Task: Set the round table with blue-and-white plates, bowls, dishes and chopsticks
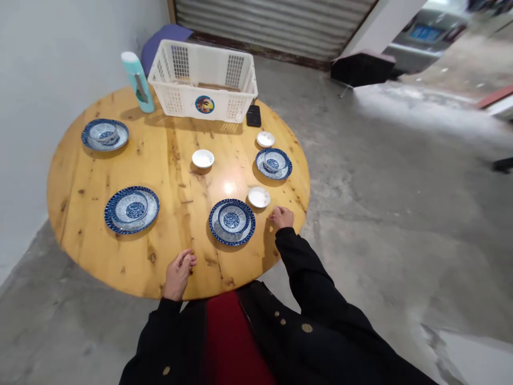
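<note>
My right hand (282, 217) is at the table's right front, fingers curled together, just below a small white dish (258, 198). Nothing shows between its fingers. Close to the front edge, my left hand (179, 271) hovers over or rests on the wood with fingers loosely closed and no object visible in it. Between the hands lies a blue-patterned plate (231, 242) with a matching bowl (231, 220) on it. Another plate (132, 231) bearing a bowl (136, 209) sits left of it. Further white dishes stand at the middle (203, 158) and at the right (265, 139).
The round wooden table (168, 176) also carries plates with bowls at far left (90, 144) and right (273, 177). Along its back are a white plastic basket (180, 104), a turquoise bottle (138, 83) and a black phone-like object (254, 116). A purple seat (150, 48) is behind.
</note>
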`<state>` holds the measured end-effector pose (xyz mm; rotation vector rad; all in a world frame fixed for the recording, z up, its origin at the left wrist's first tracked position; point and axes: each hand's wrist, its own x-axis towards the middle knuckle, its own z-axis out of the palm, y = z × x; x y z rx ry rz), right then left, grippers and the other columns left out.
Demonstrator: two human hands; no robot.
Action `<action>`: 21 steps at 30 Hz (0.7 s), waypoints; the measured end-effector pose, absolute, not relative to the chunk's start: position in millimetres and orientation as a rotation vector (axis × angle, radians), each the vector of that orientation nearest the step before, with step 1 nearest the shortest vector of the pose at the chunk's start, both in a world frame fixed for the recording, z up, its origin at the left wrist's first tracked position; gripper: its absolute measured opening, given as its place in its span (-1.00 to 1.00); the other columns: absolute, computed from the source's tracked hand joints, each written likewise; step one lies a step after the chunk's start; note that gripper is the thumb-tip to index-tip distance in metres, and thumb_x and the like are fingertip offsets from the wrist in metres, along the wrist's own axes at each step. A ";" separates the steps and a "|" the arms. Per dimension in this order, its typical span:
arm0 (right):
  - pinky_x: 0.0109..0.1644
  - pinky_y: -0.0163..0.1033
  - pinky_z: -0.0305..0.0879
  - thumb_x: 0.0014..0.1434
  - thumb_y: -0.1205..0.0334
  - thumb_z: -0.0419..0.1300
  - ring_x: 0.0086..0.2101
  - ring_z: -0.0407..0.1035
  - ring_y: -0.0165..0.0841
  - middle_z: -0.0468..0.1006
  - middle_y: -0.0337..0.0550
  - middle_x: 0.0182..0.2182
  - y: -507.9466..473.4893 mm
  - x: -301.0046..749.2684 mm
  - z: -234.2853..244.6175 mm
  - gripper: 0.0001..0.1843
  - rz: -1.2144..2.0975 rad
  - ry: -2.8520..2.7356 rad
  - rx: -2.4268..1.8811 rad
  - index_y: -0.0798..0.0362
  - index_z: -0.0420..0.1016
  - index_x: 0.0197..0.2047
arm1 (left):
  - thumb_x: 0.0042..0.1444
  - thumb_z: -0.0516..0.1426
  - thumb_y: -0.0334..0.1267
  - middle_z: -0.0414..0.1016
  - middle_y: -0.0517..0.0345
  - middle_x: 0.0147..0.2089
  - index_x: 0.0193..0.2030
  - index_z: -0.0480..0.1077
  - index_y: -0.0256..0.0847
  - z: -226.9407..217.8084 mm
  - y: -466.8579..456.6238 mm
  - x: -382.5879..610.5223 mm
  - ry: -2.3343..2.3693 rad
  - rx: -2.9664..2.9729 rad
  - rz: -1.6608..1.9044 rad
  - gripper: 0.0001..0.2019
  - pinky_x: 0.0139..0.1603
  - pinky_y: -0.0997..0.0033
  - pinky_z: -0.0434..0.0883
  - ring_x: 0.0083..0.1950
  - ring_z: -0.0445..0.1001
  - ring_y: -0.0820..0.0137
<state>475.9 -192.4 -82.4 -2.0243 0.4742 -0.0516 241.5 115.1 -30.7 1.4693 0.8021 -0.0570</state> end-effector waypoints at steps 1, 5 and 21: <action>-0.43 -0.25 0.48 0.03 0.07 0.10 -0.54 0.46 -0.35 0.52 -0.16 -0.53 -196.4 461.4 -80.0 -0.63 -0.069 0.507 -1.995 0.17 0.53 -0.25 | -0.08 0.19 0.22 0.56 -0.05 -0.24 -0.04 0.45 -0.35 -31.3 116.3 237.3 0.797 1.465 -0.061 -0.34 -0.31 0.39 0.41 -0.29 0.53 0.35; -0.45 -0.25 0.47 -0.15 0.00 0.28 -0.58 0.43 -0.39 0.54 -0.20 -0.52 -214.0 382.7 -74.6 -0.59 -0.131 0.614 -1.748 0.14 0.50 -0.29 | -0.09 0.18 0.21 0.55 -0.04 -0.24 -0.03 0.44 -0.37 -36.7 114.3 225.6 0.780 1.420 -0.131 -0.33 -0.28 0.40 0.42 -0.28 0.53 0.36; -0.58 -0.32 0.30 -0.23 -0.12 0.37 -0.62 0.41 -0.38 0.57 -0.16 -0.52 -152.6 229.8 -67.0 -0.48 0.225 0.585 -1.481 0.14 0.53 -0.32 | -0.08 0.20 0.20 0.60 -0.03 -0.27 -0.08 0.48 -0.33 -27.6 94.1 203.4 0.627 1.541 -0.171 -0.38 -0.22 0.30 0.48 -0.28 0.58 0.28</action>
